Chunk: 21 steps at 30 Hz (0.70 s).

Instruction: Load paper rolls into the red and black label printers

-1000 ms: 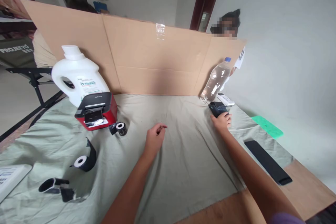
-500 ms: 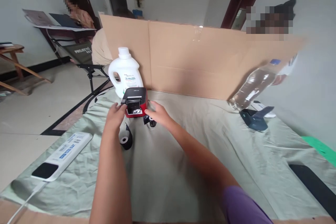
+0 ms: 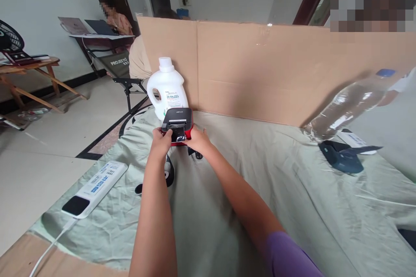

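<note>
A small black and red label printer stands at the far middle of the cloth, its front slot facing me. My left hand grips its left side, thumb at the front. My right hand is closed on its right front corner. Below my left forearm lies a black ribbon roll, partly hidden by the arm. Another small dark roll sits just under my right hand. Directly behind the printer rises a white detergent jug.
A cardboard sheet stands along the back. On the left lies a white device with a cable. To the right, a clear bottle leans near a dark blue device. People sit beyond the cardboard.
My hands have closed in on the printer's sides from a looser touch. The view has swung left, so everything sits farther right. A loose ribbon end now shows left of my left forearm.
</note>
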Each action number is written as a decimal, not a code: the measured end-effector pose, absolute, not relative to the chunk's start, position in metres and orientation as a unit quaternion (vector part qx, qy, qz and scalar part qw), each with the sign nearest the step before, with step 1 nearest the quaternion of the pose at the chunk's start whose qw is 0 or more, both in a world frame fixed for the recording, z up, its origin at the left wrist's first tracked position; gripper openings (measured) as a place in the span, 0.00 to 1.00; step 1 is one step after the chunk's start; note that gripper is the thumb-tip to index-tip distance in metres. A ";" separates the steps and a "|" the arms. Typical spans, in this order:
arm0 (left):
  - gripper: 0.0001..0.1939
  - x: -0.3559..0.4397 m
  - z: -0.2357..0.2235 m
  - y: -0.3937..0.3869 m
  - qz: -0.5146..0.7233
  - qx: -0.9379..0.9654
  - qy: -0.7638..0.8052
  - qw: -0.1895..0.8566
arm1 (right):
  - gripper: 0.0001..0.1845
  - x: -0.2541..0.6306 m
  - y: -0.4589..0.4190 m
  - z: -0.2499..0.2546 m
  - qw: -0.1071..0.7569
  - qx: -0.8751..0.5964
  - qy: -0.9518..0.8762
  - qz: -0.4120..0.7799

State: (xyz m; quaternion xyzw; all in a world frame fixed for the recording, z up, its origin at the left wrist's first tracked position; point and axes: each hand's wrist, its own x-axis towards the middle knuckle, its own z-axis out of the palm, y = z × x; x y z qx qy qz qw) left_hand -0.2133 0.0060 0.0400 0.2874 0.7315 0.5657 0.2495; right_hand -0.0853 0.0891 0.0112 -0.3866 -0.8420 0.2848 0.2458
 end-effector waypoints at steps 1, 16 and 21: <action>0.23 -0.213 0.039 0.007 0.565 0.288 0.732 0.249 | 0.24 -0.085 0.088 0.013 0.234 -0.400 -0.845 0.268; 0.16 -0.203 0.050 -0.003 0.542 0.383 0.725 0.185 | 0.20 -0.068 0.089 0.022 0.265 -0.382 -0.828 0.313; 0.17 -0.191 0.066 -0.009 0.567 0.405 0.699 0.160 | 0.20 -0.058 0.083 0.039 0.310 -0.351 -0.831 0.301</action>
